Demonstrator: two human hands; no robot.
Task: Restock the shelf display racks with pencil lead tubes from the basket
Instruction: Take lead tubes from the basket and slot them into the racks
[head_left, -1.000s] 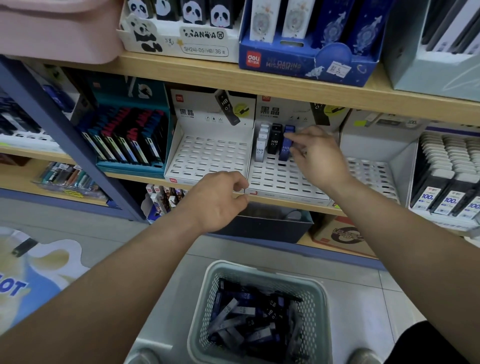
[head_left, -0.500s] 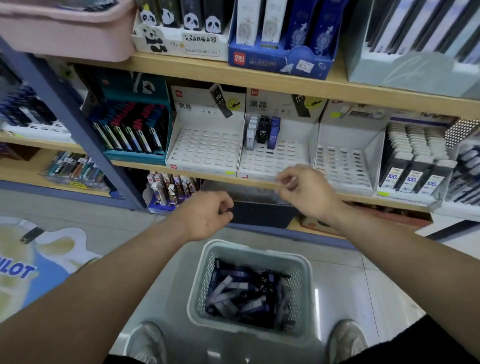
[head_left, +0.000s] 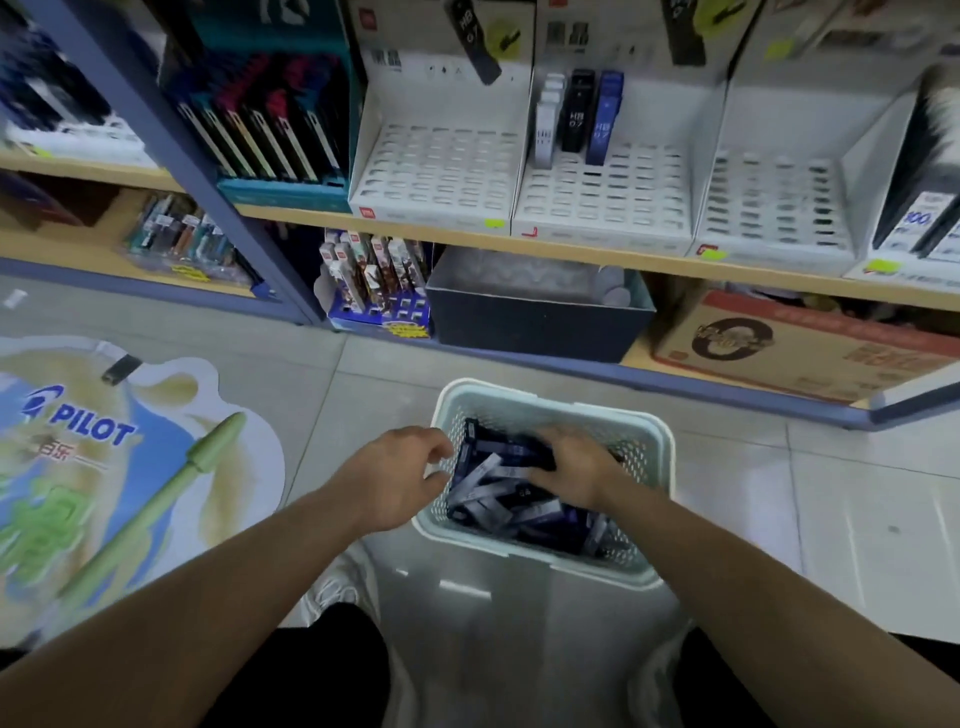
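Pale-green perforated basket (head_left: 655, 441), navy-and-white lead tubes (head_left: 493, 486).

Shop aisle: floor and lower shelving, viewed from above.
Pale grey floor tiles (head_left: 841, 499) carry soft glare and meet a blue base rail (head_left: 675, 382). Light wooden shelf boards (head_left: 571, 255) join a blue upright (head_left: 171, 156) at left. On the bottom shelf a dark bin (head_left: 535, 325) stands beside a printed cardboard carton (head_left: 810, 353). A large PILOT floor sticker (head_left: 104, 467) lies at left.

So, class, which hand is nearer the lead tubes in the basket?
The right hand: it is inside the basket, on the lead tubes. The left hand is at the left rim.
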